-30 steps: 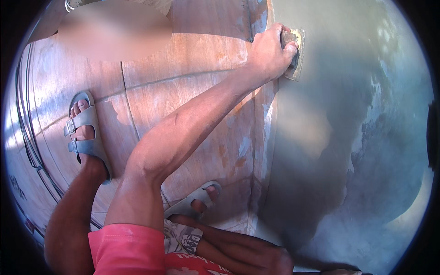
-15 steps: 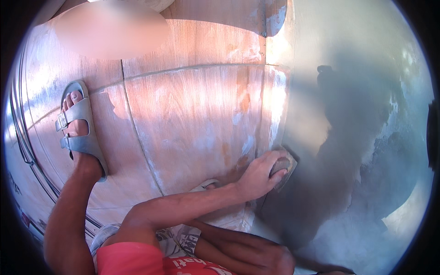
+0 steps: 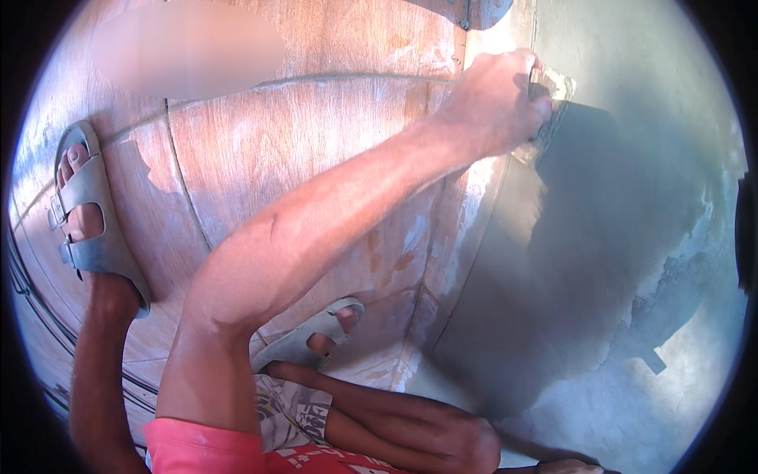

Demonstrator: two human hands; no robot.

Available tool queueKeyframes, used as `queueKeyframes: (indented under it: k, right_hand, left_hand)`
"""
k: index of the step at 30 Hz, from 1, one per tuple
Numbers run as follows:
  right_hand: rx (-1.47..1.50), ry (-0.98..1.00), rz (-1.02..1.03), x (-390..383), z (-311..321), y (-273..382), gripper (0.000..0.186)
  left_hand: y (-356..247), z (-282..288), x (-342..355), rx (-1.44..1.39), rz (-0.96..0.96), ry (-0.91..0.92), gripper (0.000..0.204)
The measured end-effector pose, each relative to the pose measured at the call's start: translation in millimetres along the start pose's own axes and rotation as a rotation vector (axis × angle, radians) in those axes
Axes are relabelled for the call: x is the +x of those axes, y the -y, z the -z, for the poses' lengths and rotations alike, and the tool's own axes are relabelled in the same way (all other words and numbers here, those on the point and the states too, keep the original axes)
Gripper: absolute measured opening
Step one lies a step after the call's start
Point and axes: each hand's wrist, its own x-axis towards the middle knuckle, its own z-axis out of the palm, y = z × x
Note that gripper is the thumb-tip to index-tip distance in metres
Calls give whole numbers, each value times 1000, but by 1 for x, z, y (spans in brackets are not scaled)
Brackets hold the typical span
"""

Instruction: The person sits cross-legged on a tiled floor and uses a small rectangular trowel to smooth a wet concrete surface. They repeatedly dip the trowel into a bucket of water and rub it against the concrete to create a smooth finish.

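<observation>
My left hand (image 3: pixel 505 103) grips a worn rectangular hand float (image 3: pixel 550 114), dirty beige, flat against the smooth grey plastered surface (image 3: pixel 624 213) at its border with the wood-look tiles. My forearm stretches across the tiles from a red sleeve at the lower edge. My right hand (image 3: pixel 572 466) is a dark, partly cut-off shape at the bottom edge; its fingers are hard to make out. A shadow falls over the grey surface, which has paler patches lower right.
My sandalled feet (image 3: pixel 87 213) rest on the wood-look tiles (image 3: pixel 237 158), one at the left, one low in the middle. Several black cables (image 3: pixel 39 308) run along the left. A blurred oval hides part of the upper left.
My left hand and the float moved down along the border half a second ago and are now back up near the top. The view has shifted slightly.
</observation>
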Motion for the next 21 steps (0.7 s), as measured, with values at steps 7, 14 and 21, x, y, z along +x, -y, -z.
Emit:
queueKeyframes:
  k: [7,14,21]
  right_hand:
    - [17,20,-6,-4,-1,-6,61]
    - [67,22,-71,-6,-1,-3,58]
    - [66,-19,-68,-5,-5,-8,58]
  left_hand:
    - [27,-87,-143,-223,-17,-24,47]
    - [6,-78,-159,-183,-22,26,49]
    - [-37,30,61,19,-70,-360,44]
